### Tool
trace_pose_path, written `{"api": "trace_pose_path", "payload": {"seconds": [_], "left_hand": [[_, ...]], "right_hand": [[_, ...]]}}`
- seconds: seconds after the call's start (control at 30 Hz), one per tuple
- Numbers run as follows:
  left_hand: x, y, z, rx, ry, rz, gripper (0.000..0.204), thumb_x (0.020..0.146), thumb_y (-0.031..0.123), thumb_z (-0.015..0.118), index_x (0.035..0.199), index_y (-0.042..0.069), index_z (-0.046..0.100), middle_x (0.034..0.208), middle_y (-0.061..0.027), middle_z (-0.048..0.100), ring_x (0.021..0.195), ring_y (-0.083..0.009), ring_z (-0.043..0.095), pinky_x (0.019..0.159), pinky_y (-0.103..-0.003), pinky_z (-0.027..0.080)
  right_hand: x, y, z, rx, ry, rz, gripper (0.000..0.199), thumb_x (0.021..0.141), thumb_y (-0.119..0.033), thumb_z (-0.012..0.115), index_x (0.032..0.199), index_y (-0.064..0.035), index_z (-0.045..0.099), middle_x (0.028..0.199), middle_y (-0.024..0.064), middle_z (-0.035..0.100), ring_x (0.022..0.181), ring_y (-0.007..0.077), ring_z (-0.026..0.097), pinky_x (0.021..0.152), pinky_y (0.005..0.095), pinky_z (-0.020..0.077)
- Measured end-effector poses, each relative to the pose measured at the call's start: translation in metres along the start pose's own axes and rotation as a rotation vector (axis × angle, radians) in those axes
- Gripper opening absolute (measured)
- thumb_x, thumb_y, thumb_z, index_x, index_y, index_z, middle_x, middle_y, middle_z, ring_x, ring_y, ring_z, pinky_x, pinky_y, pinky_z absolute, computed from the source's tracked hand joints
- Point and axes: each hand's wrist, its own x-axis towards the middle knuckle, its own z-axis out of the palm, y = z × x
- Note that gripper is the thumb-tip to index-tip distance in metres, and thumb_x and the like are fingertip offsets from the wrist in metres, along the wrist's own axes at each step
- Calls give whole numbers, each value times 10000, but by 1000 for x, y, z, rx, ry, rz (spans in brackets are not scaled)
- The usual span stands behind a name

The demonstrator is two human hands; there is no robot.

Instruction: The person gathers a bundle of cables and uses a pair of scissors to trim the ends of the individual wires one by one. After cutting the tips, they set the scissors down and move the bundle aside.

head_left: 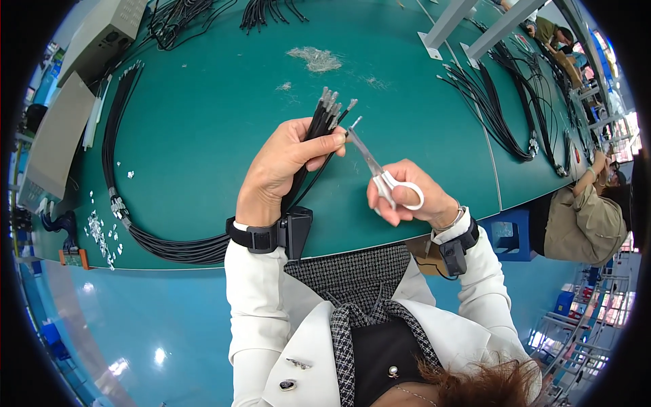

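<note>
My left hand (288, 156) is closed around a bundle of black cables (319, 125), whose stripped silvery ends point up and away from me. One cable stands a little apart from the others at the right of the bundle. In my right hand (413, 193) is a pair of scissors (369, 159) with white handles, fingers through the loops. Its blades reach up to the left, close by my left fingertips and the separate cable; I cannot tell whether they touch it. The rest of the bundle runs under my left wrist and curves left along the table.
Wire clippings (315, 59) lie in a heap on the green table (420, 102). White scraps (98, 234) are scattered at left, near grey boxed equipment (102, 37). More black cables (491, 112) lie at right beside metal posts (447, 27). A co-worker (586, 227) sits at far right.
</note>
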Motion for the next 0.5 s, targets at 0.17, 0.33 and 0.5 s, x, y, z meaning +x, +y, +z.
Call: {"api": "trace_pose_path", "payload": {"seconds": [0.17, 0.33, 0.5], "left_hand": [[-1, 1, -1, -10, 41, 25, 212, 821, 173, 706, 928, 9, 624, 742, -26, 621, 526, -31, 412, 480, -176, 306], [-1, 0, 0, -20, 42, 35, 211, 822, 162, 701, 939, 8, 616, 752, -27, 616, 536, -34, 408, 496, -175, 315], [-2, 1, 2, -35, 54, 46, 215, 815, 155, 704, 937, 2, 617, 751, -33, 616, 540, -38, 415, 502, -179, 321]], "right_hand": [[-5, 4, 5, 53, -57, -29, 729, 723, -677, 650, 874, 35, 611, 627, 63, 624, 411, 35, 450, 367, 159, 312], [-5, 8, 2, 6, -30, -84, 692, 749, -642, 653, 890, 33, 609, 630, 67, 626, 415, 39, 458, 379, 165, 330], [-4, 11, 6, 23, 34, -105, 586, 819, -554, 637, 909, 24, 610, 638, 72, 627, 412, 39, 451, 383, 166, 333]]}}
